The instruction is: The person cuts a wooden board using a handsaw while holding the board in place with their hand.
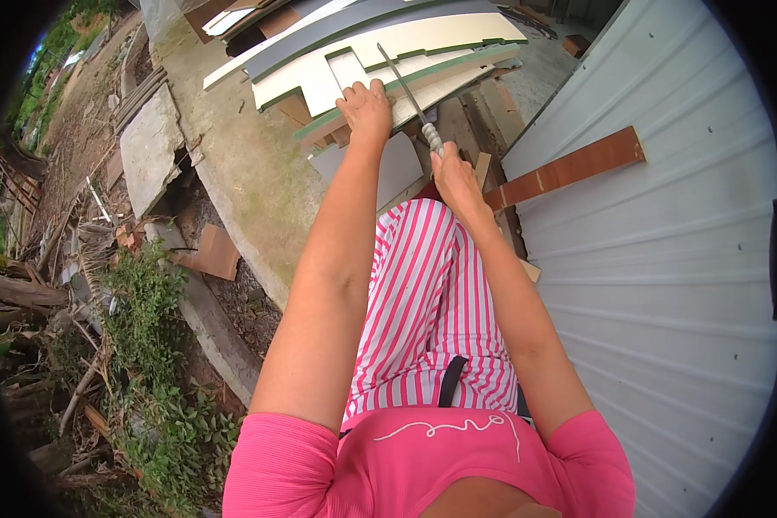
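My left hand [367, 110] presses on a cream board [306, 73] with dark green edges, fingers curled at a rectangular cut-out; whatever lies under the fingers is hidden. The board has stepped notches along its near side. In my right hand [458, 179] is a long thin dark-bladed tool [408, 95] with a ridged pale handle. Its blade points away from me and crosses over the near part of the cream board. A green-edged strip [457, 67] lies along the board's near side. Close to my right hand, a reddish-brown plank [570, 168] leans by the wall.
Corrugated metal wall [647, 250] rises on my right. Behind the cream board lies a grey curved strip [354, 34]. A concrete slab [242, 173] extends left, with plants [160, 388], branches and a brown cardboard piece [211, 253] beyond its edge.
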